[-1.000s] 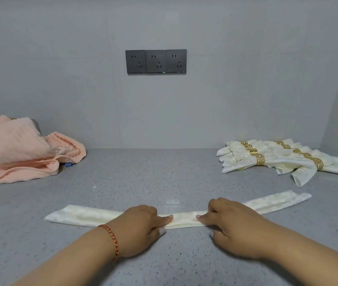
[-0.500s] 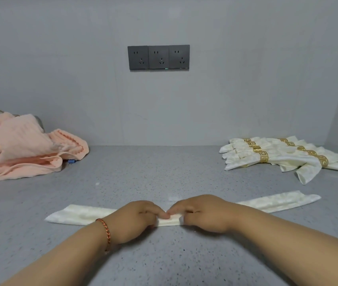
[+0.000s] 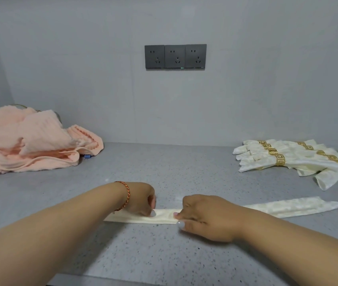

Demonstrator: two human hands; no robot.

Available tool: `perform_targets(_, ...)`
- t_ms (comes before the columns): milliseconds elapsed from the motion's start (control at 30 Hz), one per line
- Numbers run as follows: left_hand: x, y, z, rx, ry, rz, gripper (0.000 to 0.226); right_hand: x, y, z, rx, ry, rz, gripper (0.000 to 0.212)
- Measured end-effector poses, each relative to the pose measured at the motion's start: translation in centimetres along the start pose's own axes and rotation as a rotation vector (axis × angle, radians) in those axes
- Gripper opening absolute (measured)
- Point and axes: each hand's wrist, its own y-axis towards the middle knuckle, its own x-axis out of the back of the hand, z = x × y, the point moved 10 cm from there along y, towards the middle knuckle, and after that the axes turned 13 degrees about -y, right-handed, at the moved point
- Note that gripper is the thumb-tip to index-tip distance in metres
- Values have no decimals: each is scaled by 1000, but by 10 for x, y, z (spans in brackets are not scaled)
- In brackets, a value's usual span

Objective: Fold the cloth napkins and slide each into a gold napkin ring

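A cream cloth napkin [image 3: 291, 207], folded into a long narrow strip, lies across the grey counter [image 3: 164, 168] in front of me. My left hand [image 3: 141, 200], with a red braided bracelet at the wrist, pinches the strip near its middle with curled fingers. My right hand [image 3: 207, 216] pinches it just to the right, thumb below and fingertips on top. A short bare stretch of napkin shows between the hands. The strip's left part is hidden under my left forearm. No loose gold ring is in view.
Several cream napkins in gold rings [image 3: 280, 159] lie in a pile at the back right. A heap of peach towels [image 3: 30, 143] fills the back left. A triple wall socket [image 3: 175, 56] sits on the grey wall behind.
My hands, fingertips touching half a second ago, now sit slightly apart on the strip. My left forearm has swung over the napkin's left part and covers it.
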Motion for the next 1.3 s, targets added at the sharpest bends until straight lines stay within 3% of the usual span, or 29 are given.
perform_targets(133, -6, -1, 5, 18, -15, 55, 16, -7, 4, 1, -35, 144, 32, 50)
perform_targets(300, -6, -7, 5, -60, -98, 90, 16, -12, 6, 3, -47, 103, 108, 53)
perform_targets(467, -8, -11, 5, -55, -221, 107, 22, -9, 3, 4, -37, 66, 66, 50)
perform_targets(600, -17, -21, 12, 6, -556, 309, 39, -10, 3, 4, -9, 89, 59, 49)
perform_targets(667, -20, -21, 13, -23, -531, 359, 43, -10, 3, 2, 0, 121, 71, 50)
perform_targets(767, -18, -17, 8, -135, -355, 265, 37, -10, 6, 2, 8, 168, 95, 53)
perform_targets(900, -11, -3, 12, -233, -327, 194, 19, -16, 11, -9, -80, 395, 155, 77)
perform_targets(1033, -12, 12, 14, -239, -438, 154, 14, -30, 19, -23, -224, 840, 298, 68)
perform_targets(1133, 3, -4, -22, -397, -629, 74, 14, -20, 22, -27, -208, 869, 340, 63)
perform_targets(1300, 9, 4, -43, -442, -724, 27, 13, -22, 9, -30, -237, 1094, 476, 15)
